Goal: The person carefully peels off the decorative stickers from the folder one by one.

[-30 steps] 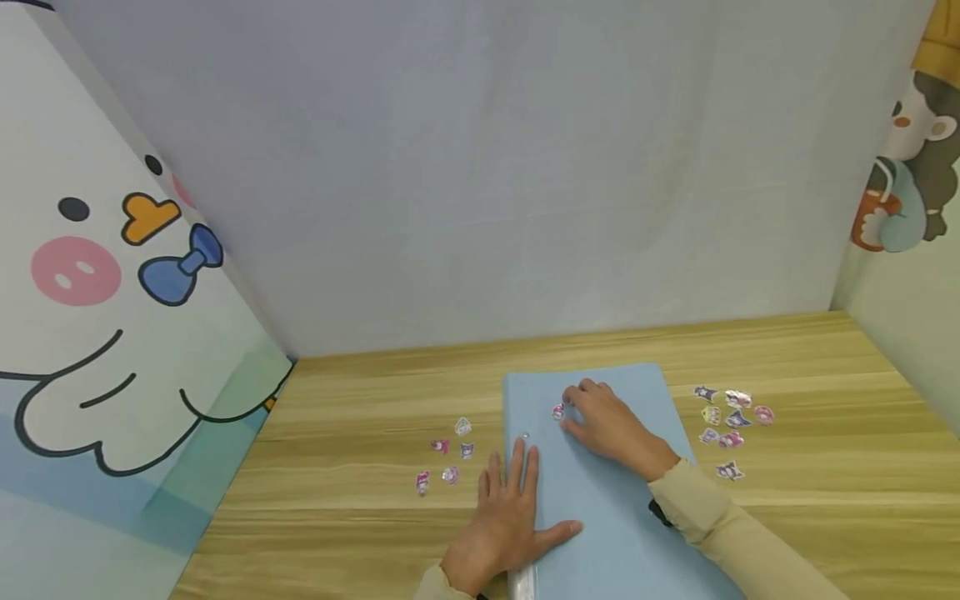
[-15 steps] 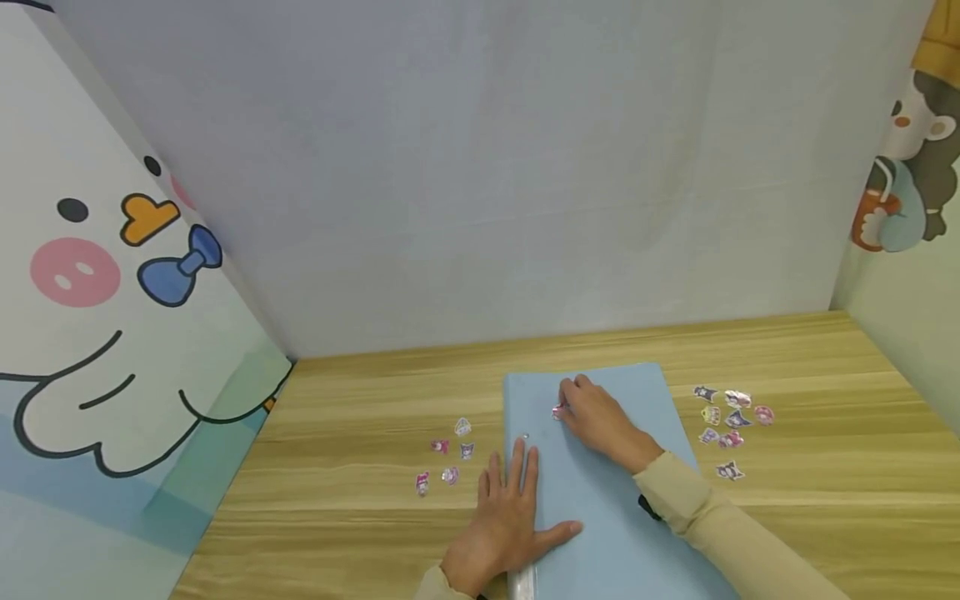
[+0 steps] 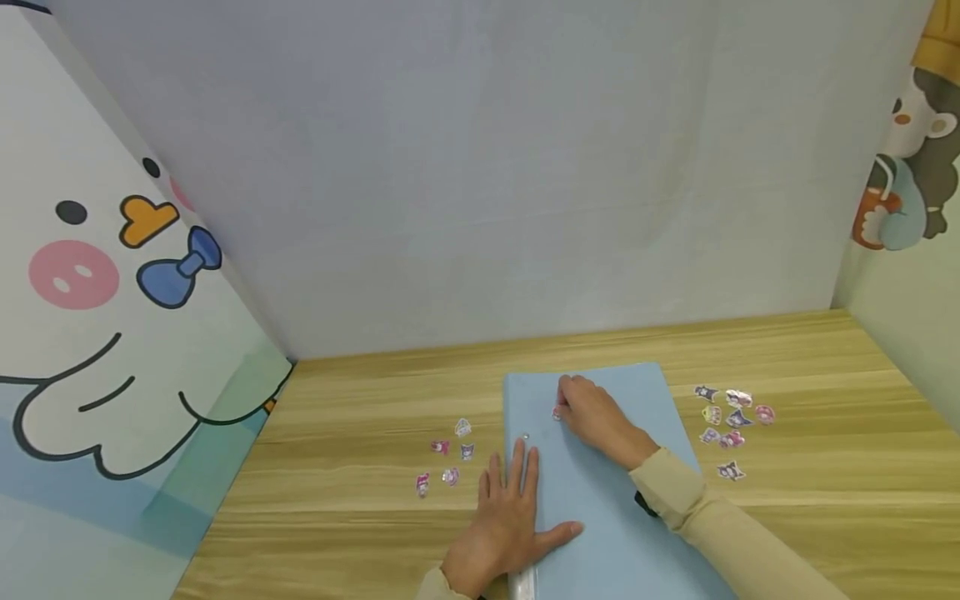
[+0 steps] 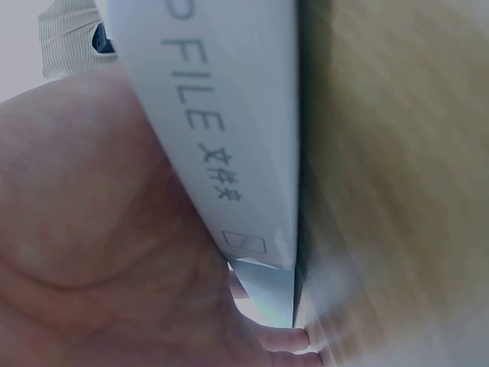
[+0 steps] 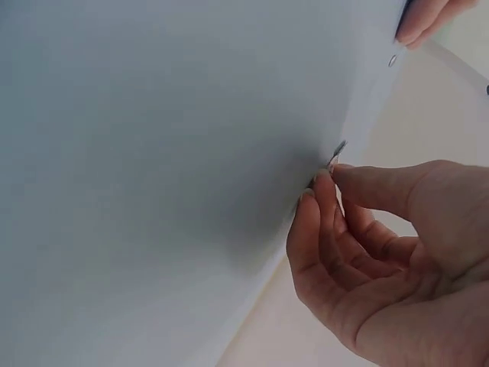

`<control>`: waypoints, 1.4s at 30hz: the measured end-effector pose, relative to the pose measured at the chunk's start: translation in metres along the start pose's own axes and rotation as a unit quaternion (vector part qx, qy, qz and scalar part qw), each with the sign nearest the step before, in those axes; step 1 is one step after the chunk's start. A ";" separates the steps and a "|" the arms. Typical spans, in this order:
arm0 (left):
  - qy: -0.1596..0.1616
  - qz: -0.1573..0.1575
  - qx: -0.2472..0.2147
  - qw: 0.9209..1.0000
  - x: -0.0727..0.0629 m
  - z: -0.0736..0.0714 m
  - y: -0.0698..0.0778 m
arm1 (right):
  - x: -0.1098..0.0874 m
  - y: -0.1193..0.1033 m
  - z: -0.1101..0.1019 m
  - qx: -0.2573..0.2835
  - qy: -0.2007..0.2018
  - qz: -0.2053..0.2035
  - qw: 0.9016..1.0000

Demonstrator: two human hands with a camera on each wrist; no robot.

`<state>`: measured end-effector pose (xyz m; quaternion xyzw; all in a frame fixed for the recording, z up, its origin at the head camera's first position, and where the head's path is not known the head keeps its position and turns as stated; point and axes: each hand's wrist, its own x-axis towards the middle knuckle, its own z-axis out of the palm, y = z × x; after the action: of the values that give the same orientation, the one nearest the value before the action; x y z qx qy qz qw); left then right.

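A light blue file folder (image 3: 600, 517) lies closed on the wooden table, its white lettered spine (image 4: 221, 115) showing in the left wrist view. My left hand (image 3: 506, 525) rests along the folder's left edge, fingers straight and thumb spread over the cover. Near the upper left of the cover, my right hand (image 3: 600, 421) pinches a small pink-and-white cartoon sticker (image 3: 557, 412) between thumb and fingertips. In the right wrist view the sticker (image 5: 338, 150) stands edge-on, close over the cover, partly hidden by the fingers.
Several cartoon stickers (image 3: 440, 447) lie on the table left of the folder. More stickers (image 3: 738, 418) are grouped to its right. A small metal rivet (image 3: 526, 436) sits near the folder's spine edge. A pale wall (image 3: 480, 208) stands behind the table (image 3: 337, 433).
My right hand has shifted slightly left, and its fingers have drawn together on the sticker, covering more of it. The left hand has stayed in place.
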<state>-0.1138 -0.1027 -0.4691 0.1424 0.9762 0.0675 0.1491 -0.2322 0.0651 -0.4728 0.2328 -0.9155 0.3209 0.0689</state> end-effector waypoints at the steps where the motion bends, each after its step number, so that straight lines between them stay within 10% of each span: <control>1: -0.001 0.000 -0.001 1.000 0.000 0.000 0.000 | 0.000 0.001 0.000 0.002 0.002 -0.001 1.000; 42: 0.003 -0.001 0.002 1.000 -0.001 0.000 0.003 | -0.040 0.030 -0.048 0.038 0.027 0.034 0.998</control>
<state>-0.1125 -0.1005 -0.4682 0.1416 0.9769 0.0660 0.1456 -0.2120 0.1304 -0.4625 0.1953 -0.9079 0.3634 0.0741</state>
